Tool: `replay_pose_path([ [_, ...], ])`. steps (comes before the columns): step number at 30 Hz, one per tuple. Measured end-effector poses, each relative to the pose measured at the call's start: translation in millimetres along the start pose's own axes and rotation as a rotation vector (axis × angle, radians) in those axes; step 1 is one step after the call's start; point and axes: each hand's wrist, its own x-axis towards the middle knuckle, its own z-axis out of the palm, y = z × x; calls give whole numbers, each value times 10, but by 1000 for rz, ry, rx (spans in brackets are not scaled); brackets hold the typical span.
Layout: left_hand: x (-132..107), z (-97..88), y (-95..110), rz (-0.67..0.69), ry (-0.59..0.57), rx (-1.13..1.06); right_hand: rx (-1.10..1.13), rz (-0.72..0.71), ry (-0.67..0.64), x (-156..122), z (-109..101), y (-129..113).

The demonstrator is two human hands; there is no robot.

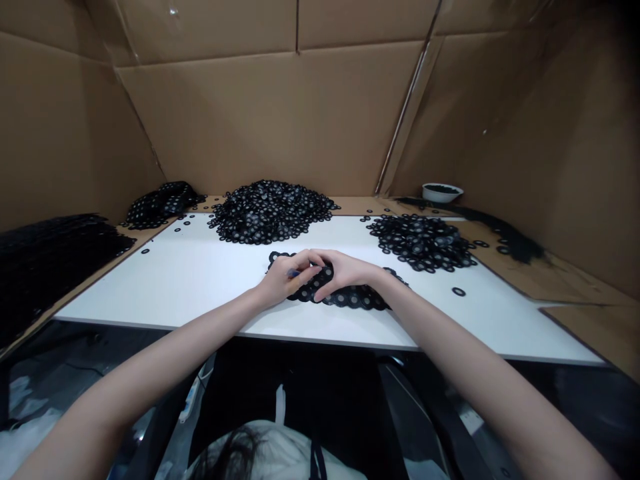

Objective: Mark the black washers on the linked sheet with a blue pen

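Note:
A sheet of joined black rings lies flat on the white board in front of me. Over its left part, my left hand is closed, with thumb and index pinched. A small blue piece of a thin tool shows in that grip; the rest of it is hidden. My right hand arches over the sheet's middle, thumb and fingers spread apart in a C. Its thumb touches the rings near the front edge, and its fingertips meet the left hand's fingers.
A large heap of black rings stands behind the hands. A smaller heap and a loose ring lie right. Black stacks line the left side. A white bowl sits back right. Cardboard walls enclose the board.

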Motion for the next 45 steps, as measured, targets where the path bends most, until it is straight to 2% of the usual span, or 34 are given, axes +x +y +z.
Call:
replay_pose_path([
  [14,-8,1,-41,-34,-15,-64,-21,39,-8,-7,0,12],
  [27,-11,5,-41,-2,-31,-49,13,15,-26,1,2,19],
  [45,-6,-6,-11,-9,23,-67,-20,13,-37,-1,-12,40],
])
